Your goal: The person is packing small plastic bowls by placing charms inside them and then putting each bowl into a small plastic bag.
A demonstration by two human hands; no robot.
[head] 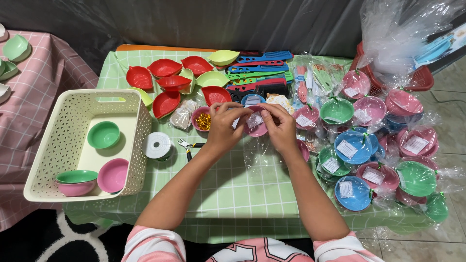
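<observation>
Near the middle of the frame, two hands meet over a green checked table (242,189). The left hand (224,127) and the right hand (280,127) both pinch the top of a pink bowl (257,127) that sits inside a clear plastic bag (259,150). The fingers are closed tight on the bag's mouth, and the loose plastic hangs down toward the person. A small white paper tag shows between the fingertips.

It looks like the bag is being closed at the top. The next move would need the plastic kept bunched up and something to tie it.

Just left of the hands sits a little bowl of gold bits (203,120). Lower left of that lie small pliers (188,145) and a white spool (158,144). At the left of the frame a cream basket (73,109) holds green and pink bowls with no bags. At the right lies a big pile of bagged bowls (374,145). Red and green leaf dishes (165,80) and bright combs (259,68) lie at the top.
</observation>
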